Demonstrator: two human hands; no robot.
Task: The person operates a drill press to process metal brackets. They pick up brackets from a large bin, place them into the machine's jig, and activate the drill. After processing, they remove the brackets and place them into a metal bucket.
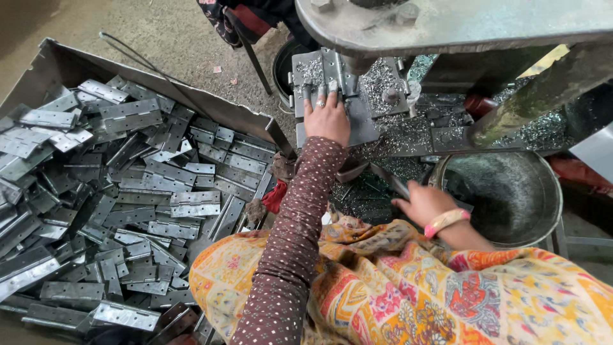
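Note:
My left hand (326,115) reaches forward, fingers pressed flat on a metal hinge plate (319,70) lying on the bed of a press machine (396,25). A ring shows on one finger. My right hand (423,201), with a pink and yellow bangle at the wrist, rests lower right and grips a dark metal lever (383,179) beside the machine. Metal shavings (389,134) cover the bed around both hands. My brown dotted sleeve and a patterned orange cloth fill the foreground.
A large open metal bin (57,61) on the left holds several loose grey hinges (147,191). A round grey metal pan (511,191) stands right of my right hand. Bare concrete floor lies at the top left. A dark round container (284,64) sits behind the bin.

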